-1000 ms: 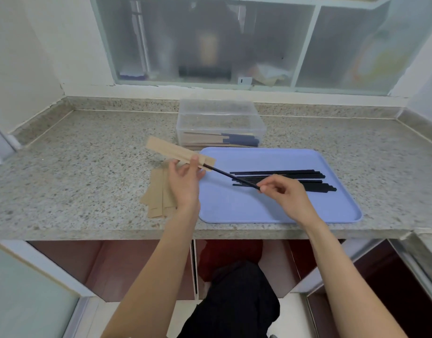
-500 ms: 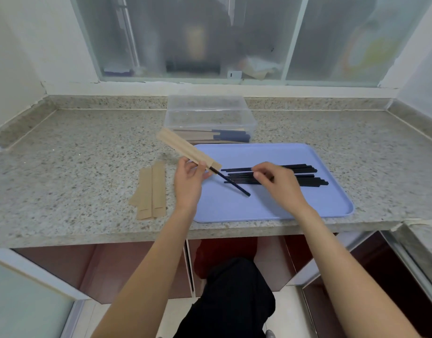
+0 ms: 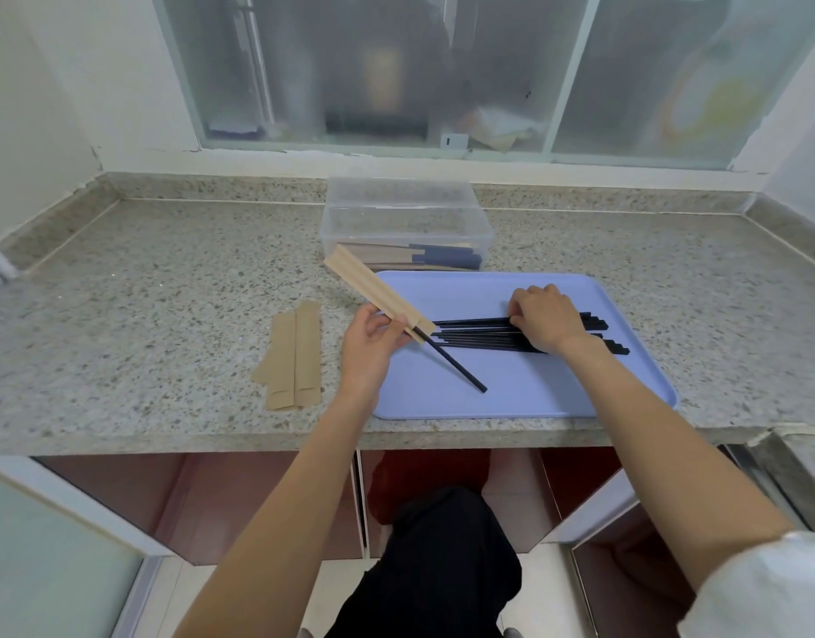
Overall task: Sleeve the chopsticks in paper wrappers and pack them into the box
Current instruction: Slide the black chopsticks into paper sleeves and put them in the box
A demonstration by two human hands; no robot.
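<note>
A tan paper wrapper, one black chopstick half-inserted, was gripped by the left hand, mouth angled toward the loose black chopsticks on the blue plastic tray; these were touched by the right hand, presumably selecting the mate. Clear plastic box stood behind.

Bare forearms, a white sleeve, dark trousers

Both forearms are bare down to the left hand and right hand. A white sleeve covers the right upper arm. Black trousers with a faint fine weave cover the legs below.
</note>
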